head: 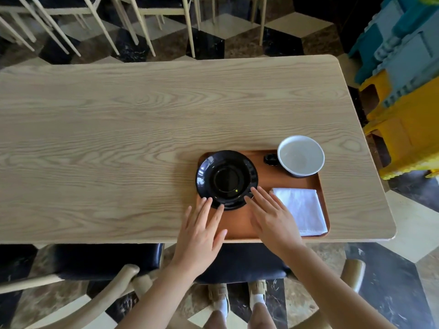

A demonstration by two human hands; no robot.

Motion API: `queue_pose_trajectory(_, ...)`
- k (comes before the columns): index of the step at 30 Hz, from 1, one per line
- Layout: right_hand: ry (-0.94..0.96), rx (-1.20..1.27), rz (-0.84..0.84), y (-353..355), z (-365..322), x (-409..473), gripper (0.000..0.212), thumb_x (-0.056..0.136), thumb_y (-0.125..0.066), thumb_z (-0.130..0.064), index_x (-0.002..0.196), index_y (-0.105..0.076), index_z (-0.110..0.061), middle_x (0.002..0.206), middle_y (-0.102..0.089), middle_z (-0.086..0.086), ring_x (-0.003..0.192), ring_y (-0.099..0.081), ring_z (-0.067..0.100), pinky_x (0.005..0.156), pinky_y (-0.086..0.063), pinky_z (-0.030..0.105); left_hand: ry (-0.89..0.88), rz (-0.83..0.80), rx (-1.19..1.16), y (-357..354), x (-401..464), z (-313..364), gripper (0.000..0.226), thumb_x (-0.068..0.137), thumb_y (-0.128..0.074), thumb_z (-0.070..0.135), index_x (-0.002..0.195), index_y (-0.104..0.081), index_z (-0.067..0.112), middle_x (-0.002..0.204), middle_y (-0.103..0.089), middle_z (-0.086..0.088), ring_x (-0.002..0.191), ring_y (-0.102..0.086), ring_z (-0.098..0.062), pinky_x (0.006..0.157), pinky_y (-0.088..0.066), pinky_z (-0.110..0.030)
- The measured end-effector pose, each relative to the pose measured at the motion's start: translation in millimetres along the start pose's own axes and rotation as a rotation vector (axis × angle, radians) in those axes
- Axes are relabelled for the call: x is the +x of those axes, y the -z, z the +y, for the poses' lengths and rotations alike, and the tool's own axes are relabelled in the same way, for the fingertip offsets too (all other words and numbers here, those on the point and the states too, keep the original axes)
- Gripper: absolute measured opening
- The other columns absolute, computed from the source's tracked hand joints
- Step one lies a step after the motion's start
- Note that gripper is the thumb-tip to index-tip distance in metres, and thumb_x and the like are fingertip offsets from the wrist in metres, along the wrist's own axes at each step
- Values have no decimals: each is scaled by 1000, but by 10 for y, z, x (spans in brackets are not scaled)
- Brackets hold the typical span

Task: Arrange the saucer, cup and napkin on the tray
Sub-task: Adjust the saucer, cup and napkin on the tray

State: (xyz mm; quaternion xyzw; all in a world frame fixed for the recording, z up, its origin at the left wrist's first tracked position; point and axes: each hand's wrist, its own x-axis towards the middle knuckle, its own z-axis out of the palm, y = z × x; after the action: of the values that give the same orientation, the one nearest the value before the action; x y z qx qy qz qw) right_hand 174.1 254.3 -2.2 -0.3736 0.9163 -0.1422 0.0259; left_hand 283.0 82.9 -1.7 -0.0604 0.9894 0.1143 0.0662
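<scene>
A glossy black saucer (226,179) lies on the left part of the brown tray (266,180), its left rim reaching past the tray edge. A cup (299,156), white inside and dark outside, stands at the tray's far right corner with its black handle pointing left. A folded white napkin (299,210) lies flat on the tray's near right. My left hand (202,233) is flat with fingers spread, fingertips at the saucer's near rim. My right hand (270,217) is also flat, fingertips touching the saucer's near right rim. Neither hand grips anything.
The tray sits at the near right of a long light wooden table (118,138). A dark-cushioned chair (107,260) is tucked under the near edge. Pale chairs stand beyond the far side. Blue and yellow plastic crates (403,91) are stacked to the right.
</scene>
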Motion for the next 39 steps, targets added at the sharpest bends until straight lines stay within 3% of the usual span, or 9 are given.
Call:
queue_pose_trajectory(9, -42, 30, -34, -28, -130, -299, 42, 89, -37, -22, 126, -53, -11, 137, -51, 11, 131, -40, 24, 106, -36, 41, -44, -7, -8, -57, -229, -28, 52, 93, -33, 41, 139, -37, 18, 145, -39, -14, 137, -31, -27, 108, -30, -45)
queue_pose_trajectory(12, -47, 17, -33, -22, -156, -315, 41, 89, -41, -21, 126, -52, -10, 137, -51, 12, 131, -40, 25, 106, -35, 41, -41, -14, -5, -44, -243, -24, 52, 92, -33, 41, 139, -37, 19, 145, -39, -14, 136, -31, -27, 107, -29, -45)
queue_pose_trajectory(16, -50, 27, -20, -21, -167, -313, 43, 82, -62, -12, 124, -54, -9, 135, -53, 13, 129, -42, 27, 105, -36, 43, -32, -24, -19, -30, -245, -2, 53, 91, -34, 41, 138, -39, 18, 145, -40, -14, 136, -32, -27, 107, -30, -45)
queue_pose_trajectory(20, -53, 13, -18, -23, -179, -310, 43, 81, -64, -13, 123, -56, -8, 133, -54, 14, 129, -43, 27, 105, -34, 44, -33, -28, 2, -26, -244, 1, 53, 91, -33, 42, 137, -41, 18, 144, -42, -14, 135, -33, -27, 107, -28, -44)
queue_pose_trajectory(23, -36, 35, -1, 28, -159, -284, 37, 84, -58, -15, 120, -58, -9, 129, -58, 13, 125, -48, 28, 102, -42, 48, -62, -4, 11, 41, -182, 15, 51, 91, -33, 42, 132, -47, 15, 139, -47, -15, 134, -36, -28, 107, -31, -48)
queue_pose_trajectory(26, -52, 37, 116, 218, -53, -176, 35, 86, -45, -23, 114, -61, -10, 119, -65, 10, 116, -56, 26, 101, -43, 45, -120, 62, 15, 221, 52, 121, 51, 91, -35, 42, 131, -48, 13, 138, -48, -16, 134, -35, -27, 107, -33, -49)
queue_pose_trajectory(31, -180, -108, 316, 576, 456, 144, 32, 81, -52, -21, 107, -65, -9, 113, -67, 15, 106, -62, 31, 94, -47, 48, -168, 157, 20, 463, 880, 541, 56, 90, -31, 43, 132, -47, 10, 139, -47, -17, 135, -34, -28, 106, -33, -50)
queue_pose_trajectory(35, -337, -185, 226, 706, 894, 342, 43, 83, -44, -29, 117, -58, -8, 123, -61, 18, 114, -56, 34, 97, -42, 51, -110, 121, 19, 528, 1518, 902, 63, 86, -32, 47, 129, -48, 5, 136, -50, -19, 132, -38, -32, 100, -37, -51)
queue_pose_trajectory(39, -448, -116, 115, 740, 1180, 453, 47, 83, -56, -21, 126, -49, -5, 133, -52, 20, 123, -47, 35, 101, -37, 48, -76, 28, 15, 452, 1806, 1100, 68, 88, -48, 41, 142, -25, 5, 150, -28, -15, 142, -15, -28, 110, -18, -48)
